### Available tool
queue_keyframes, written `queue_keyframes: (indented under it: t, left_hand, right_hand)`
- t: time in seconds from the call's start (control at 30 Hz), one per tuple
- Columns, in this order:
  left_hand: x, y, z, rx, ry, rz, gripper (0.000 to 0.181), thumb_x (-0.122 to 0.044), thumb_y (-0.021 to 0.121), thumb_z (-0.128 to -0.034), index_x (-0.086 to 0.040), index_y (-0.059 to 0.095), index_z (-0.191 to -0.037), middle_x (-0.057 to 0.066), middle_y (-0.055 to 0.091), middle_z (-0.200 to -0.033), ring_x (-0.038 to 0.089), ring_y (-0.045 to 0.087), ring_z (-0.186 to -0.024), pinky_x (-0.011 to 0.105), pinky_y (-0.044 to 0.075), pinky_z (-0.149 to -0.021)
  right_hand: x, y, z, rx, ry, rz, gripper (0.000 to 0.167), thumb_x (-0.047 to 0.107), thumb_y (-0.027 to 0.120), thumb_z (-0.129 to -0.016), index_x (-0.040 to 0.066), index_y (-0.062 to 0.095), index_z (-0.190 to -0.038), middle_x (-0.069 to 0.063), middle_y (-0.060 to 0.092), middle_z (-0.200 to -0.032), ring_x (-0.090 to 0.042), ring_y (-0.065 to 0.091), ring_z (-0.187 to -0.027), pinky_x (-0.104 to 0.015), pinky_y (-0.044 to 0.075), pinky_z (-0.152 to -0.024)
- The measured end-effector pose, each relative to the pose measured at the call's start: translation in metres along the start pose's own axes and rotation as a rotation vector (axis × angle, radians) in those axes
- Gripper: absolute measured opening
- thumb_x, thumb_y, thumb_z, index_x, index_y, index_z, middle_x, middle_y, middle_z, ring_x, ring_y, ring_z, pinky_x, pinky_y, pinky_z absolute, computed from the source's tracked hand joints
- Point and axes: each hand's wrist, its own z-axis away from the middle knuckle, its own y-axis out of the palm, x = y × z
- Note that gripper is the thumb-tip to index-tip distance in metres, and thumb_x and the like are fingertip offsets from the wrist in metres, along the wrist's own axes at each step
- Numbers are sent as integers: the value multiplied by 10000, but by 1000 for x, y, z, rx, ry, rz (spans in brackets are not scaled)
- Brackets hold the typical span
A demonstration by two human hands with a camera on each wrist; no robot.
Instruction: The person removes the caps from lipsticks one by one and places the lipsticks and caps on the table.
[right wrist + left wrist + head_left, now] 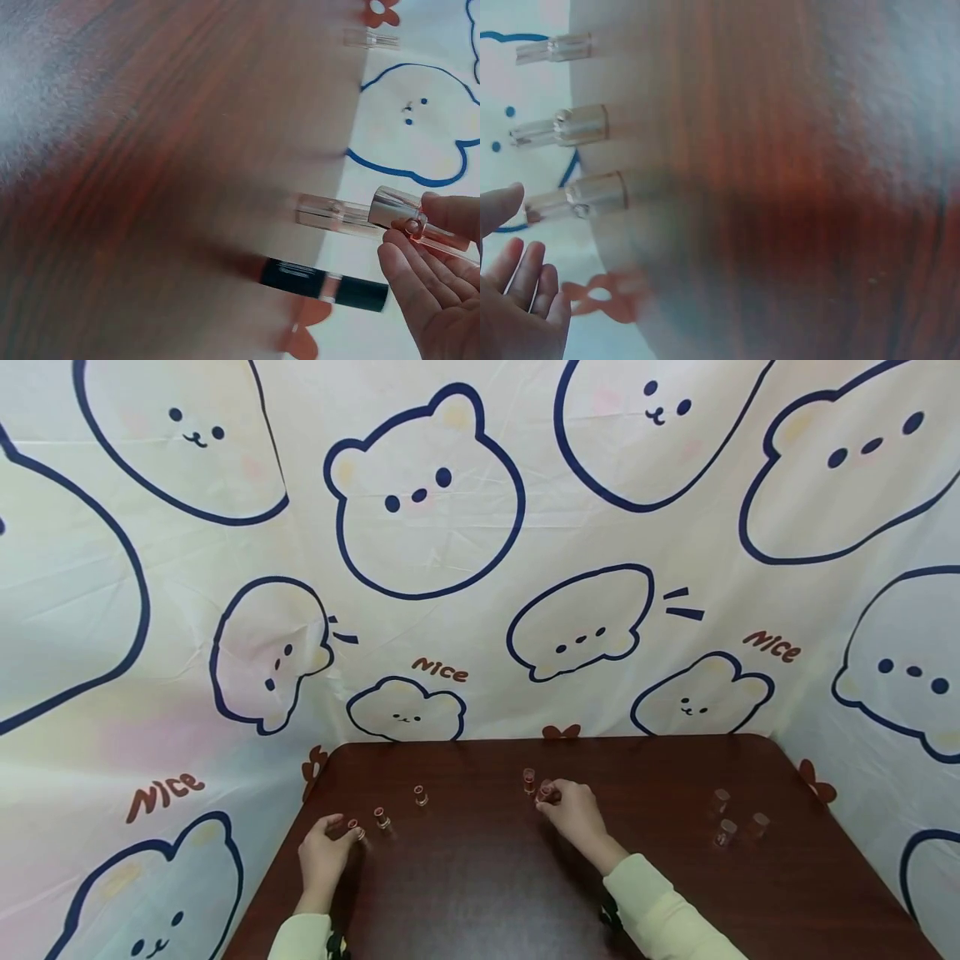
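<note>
Between thumb and fingers, my right hand (576,814) pinches a small lipstick tube (396,207), silvery at one end and clear pinkish at the other. Just behind it stand another clear tube (319,213) and a black tube with a pinkish band (292,278). My left hand (324,860) is beside the nearest of three uncapped, clear-topped tubes, the near tube (356,829). In the left wrist view its thumb and fingers are spread apart, near the tip of that tube (604,191). The other two are a middle tube (382,818) and a far tube (421,795).
Three clear cylindrical pieces stand together on the right: a back one (722,802), a front one (725,833) and a right one (760,825). The dark brown table (465,877) is glossy. A bear-print cloth (480,635) surrounds its back and sides.
</note>
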Motion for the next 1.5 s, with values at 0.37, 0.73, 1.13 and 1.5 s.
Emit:
queue_keyframes:
  t: [0.37, 0.73, 1.13, 1.5]
  left_hand:
    - [-37, 9, 2, -6, 111, 15, 390, -109, 753, -848, 14, 632, -1199, 242, 589, -1196, 361, 607, -894, 461, 505, -678]
    - [-75, 24, 14, 51, 257, 17, 388, -126, 804, -805, -22, 663, -1152, 191, 618, -1175, 356, 617, -950, 505, 491, -820]
    - [-119, 43, 33, 107, 349, 136, 352, -149, 842, -764, -79, 702, -1079, 56, 672, -1022, 226, 622, -906, 394, 512, -771]
    - [-147, 60, 52, 219, 367, 288, 378, -232, 831, -781, -124, 690, -1116, 37, 671, -1098, 242, 598, -1056, 467, 470, -897]
  right_hand:
    - [13, -29, 4, -15, -8, -91, 128, 145, 805, -802, 111, 707, -878, 36, 681, -791, -102, 637, -707, -294, 529, -600]
    - [24, -51, 8, -31, 16, -146, 130, 162, 818, -789, 131, 713, -861, 50, 683, -778, -95, 631, -686, -269, 520, -569]
    - [29, -68, 11, -26, -2, -227, 147, 178, 824, -783, 140, 700, -853, 58, 702, -823, -111, 637, -727, -295, 496, -598]
    - [36, -78, 12, 16, 23, -363, 162, 209, 816, -795, 135, 712, -896, 41, 706, -854, -148, 647, -760, -292, 504, -622]
